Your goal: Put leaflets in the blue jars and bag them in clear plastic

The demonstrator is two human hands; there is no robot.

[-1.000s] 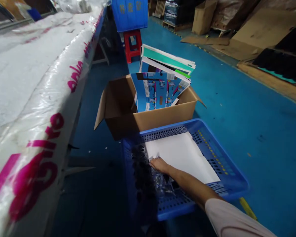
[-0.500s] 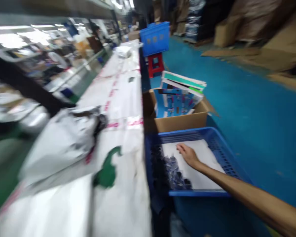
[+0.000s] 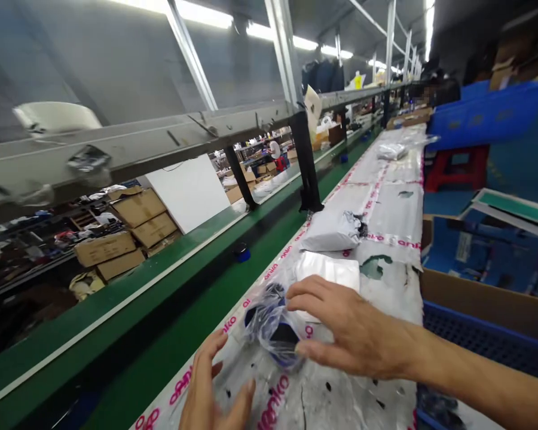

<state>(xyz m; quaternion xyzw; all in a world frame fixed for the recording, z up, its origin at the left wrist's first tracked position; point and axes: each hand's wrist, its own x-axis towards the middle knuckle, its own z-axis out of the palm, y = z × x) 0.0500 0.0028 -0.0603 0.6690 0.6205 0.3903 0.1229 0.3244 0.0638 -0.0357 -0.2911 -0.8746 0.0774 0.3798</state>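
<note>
Dark round items with blue edges, wrapped in crinkled clear plastic (image 3: 275, 331), lie on the white printed table covering (image 3: 291, 394). My right hand (image 3: 354, 325) is at their right side, fingers and thumb spread, the fingertips at the plastic. Whether they touch it I cannot tell. To the lower left my left hand (image 3: 213, 382) is open, fingers apart, with nothing in it. Just behind the wrapped items lies a stack of flat white bags (image 3: 329, 269), partly hidden by my right hand. A stuffed white bag (image 3: 334, 232) rests beyond that.
A green conveyor belt (image 3: 197, 298) runs along the left, with a small blue-black item (image 3: 241, 252) on it. At right stand a blue basket (image 3: 488, 334), a cardboard box (image 3: 479, 292) and a red stool (image 3: 457, 168) under a blue crate (image 3: 488, 119). A metal shelf (image 3: 161, 140) spans above.
My view has swung left from the basket to the table. My right hand has moved from over the basket to the plastic-wrapped items on the table. My left hand has come into view.
</note>
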